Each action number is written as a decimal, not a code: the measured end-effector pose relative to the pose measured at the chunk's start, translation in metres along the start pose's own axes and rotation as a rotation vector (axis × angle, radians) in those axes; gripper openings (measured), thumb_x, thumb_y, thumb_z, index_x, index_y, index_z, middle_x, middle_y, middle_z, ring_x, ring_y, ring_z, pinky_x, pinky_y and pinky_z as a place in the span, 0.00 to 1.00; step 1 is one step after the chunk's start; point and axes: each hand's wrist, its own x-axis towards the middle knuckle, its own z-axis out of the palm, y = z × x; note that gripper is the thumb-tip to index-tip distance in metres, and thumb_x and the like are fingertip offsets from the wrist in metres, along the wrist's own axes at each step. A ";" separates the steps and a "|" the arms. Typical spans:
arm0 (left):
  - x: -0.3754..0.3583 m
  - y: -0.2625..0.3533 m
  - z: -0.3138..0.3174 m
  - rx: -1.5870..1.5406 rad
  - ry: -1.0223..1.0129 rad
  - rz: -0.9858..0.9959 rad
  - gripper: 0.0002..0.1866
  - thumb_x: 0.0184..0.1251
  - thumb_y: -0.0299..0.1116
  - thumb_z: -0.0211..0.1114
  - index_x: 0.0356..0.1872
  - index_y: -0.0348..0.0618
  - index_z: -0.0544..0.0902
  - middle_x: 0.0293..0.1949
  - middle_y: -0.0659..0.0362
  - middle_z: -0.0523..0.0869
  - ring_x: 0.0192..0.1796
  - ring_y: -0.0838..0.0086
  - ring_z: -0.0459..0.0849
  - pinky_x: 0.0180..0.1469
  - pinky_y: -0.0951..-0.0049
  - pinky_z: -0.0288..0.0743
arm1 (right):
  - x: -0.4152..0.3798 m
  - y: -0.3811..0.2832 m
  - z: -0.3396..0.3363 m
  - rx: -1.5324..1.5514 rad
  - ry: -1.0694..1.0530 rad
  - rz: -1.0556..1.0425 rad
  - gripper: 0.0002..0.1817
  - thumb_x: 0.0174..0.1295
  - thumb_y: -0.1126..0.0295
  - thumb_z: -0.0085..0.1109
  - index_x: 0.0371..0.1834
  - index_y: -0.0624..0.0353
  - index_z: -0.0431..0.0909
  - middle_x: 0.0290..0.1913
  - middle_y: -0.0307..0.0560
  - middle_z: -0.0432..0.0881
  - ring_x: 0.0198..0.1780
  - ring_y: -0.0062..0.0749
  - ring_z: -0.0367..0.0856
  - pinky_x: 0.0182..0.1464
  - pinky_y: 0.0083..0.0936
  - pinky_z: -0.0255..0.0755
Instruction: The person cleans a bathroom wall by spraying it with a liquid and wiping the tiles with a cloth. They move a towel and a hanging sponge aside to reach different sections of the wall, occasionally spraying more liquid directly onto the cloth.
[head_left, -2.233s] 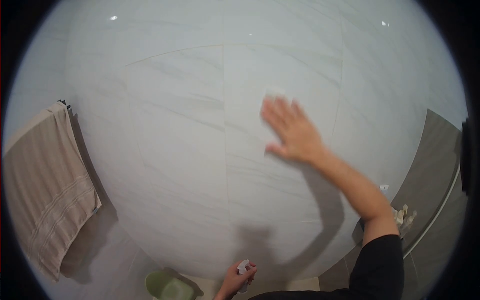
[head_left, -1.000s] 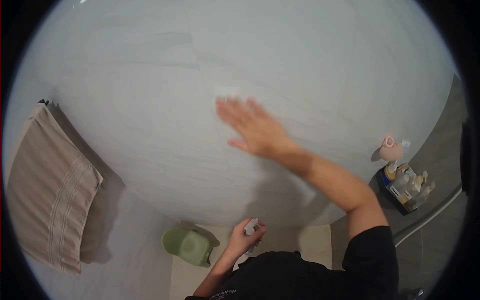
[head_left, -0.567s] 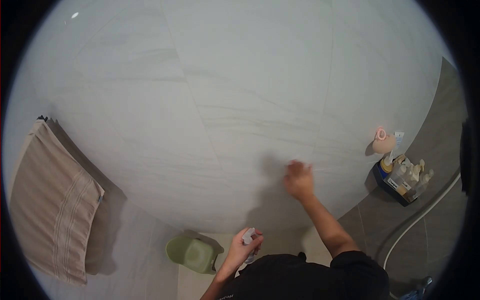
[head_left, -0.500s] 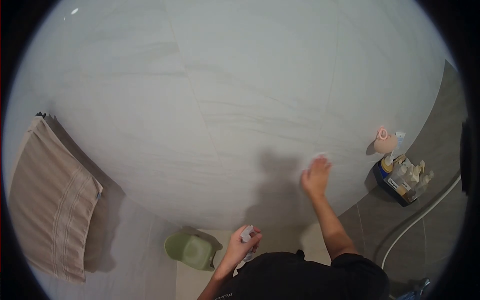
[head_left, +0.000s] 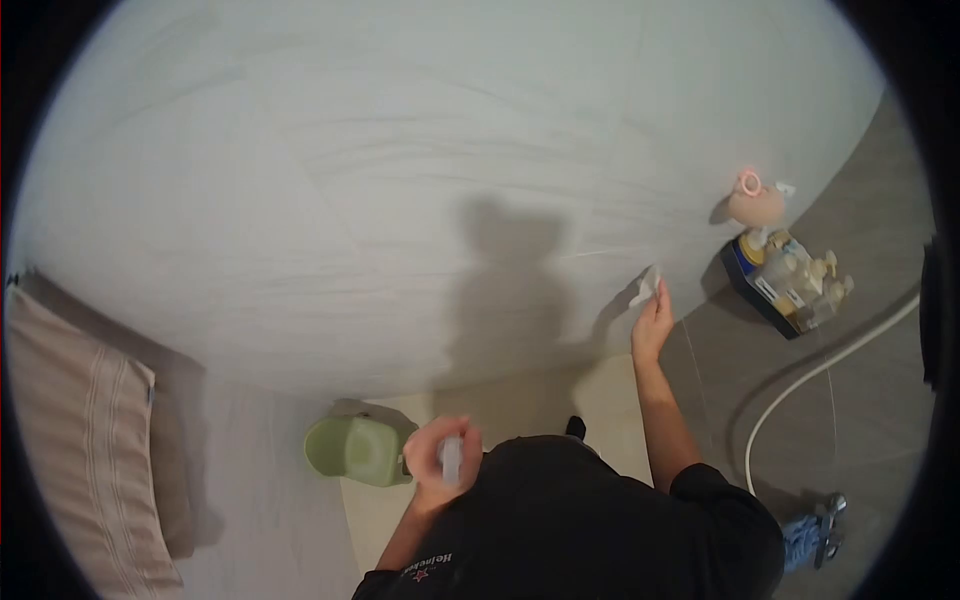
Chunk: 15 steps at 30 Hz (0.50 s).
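In front of my body, my left hand is wrapped round a small whitish spray bottle, blurred by motion, its lower part hidden. My right hand reaches forward on the right and pinches a crumpled white tissue between its fingertips. Pale marble-look wall fills the view ahead. The tissue is close to this wall near the right corner; whether it touches cannot be made out.
A dark corner caddy holds several pump bottles, with a peach-coloured bath item hanging above. A white hose curves down to a tap. At left are a green stool and a beige towel.
My right hand has come off the wall surface, and the tissue now sticks out from its fingers. My left hand has shifted left with the spray bottle. The whole view has tilted downward.
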 end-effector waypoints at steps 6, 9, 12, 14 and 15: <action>0.042 -0.037 0.028 0.027 0.067 -0.028 0.13 0.57 0.22 0.72 0.42 0.40 0.81 0.28 0.55 0.86 0.23 0.68 0.84 0.29 0.73 0.77 | -0.103 0.137 -0.109 -0.580 -0.337 0.445 0.18 0.70 0.78 0.47 0.60 0.63 0.80 0.57 0.63 0.83 0.60 0.55 0.82 0.63 0.44 0.73; 0.057 -0.025 0.027 -0.036 -0.042 0.028 0.13 0.59 0.23 0.72 0.44 0.41 0.81 0.28 0.56 0.85 0.25 0.73 0.83 0.30 0.74 0.76 | -0.158 0.123 -0.191 -0.795 -0.467 0.734 0.21 0.65 0.77 0.52 0.62 0.66 0.80 0.54 0.62 0.86 0.59 0.55 0.84 0.60 0.42 0.75; 0.060 -0.027 0.041 -0.091 -0.154 0.106 0.11 0.64 0.22 0.69 0.46 0.41 0.81 0.28 0.59 0.83 0.25 0.77 0.80 0.30 0.77 0.74 | -0.212 0.150 -0.271 -0.813 -0.383 1.029 0.22 0.65 0.77 0.51 0.63 0.65 0.80 0.54 0.63 0.86 0.60 0.52 0.84 0.61 0.38 0.75; 0.055 -0.042 0.059 -0.084 -0.202 0.058 0.09 0.68 0.21 0.66 0.47 0.40 0.80 0.28 0.62 0.81 0.24 0.79 0.77 0.30 0.79 0.73 | -0.239 0.161 -0.308 -0.989 -0.417 0.904 0.23 0.66 0.77 0.49 0.63 0.65 0.79 0.53 0.64 0.86 0.56 0.48 0.86 0.57 0.37 0.77; 0.047 -0.056 0.070 -0.211 -0.176 -0.233 0.09 0.68 0.22 0.65 0.47 0.40 0.80 0.28 0.63 0.80 0.24 0.80 0.77 0.29 0.78 0.73 | -0.247 0.171 -0.321 -0.992 -0.416 0.904 0.23 0.66 0.77 0.49 0.63 0.65 0.79 0.53 0.64 0.86 0.56 0.48 0.86 0.57 0.37 0.77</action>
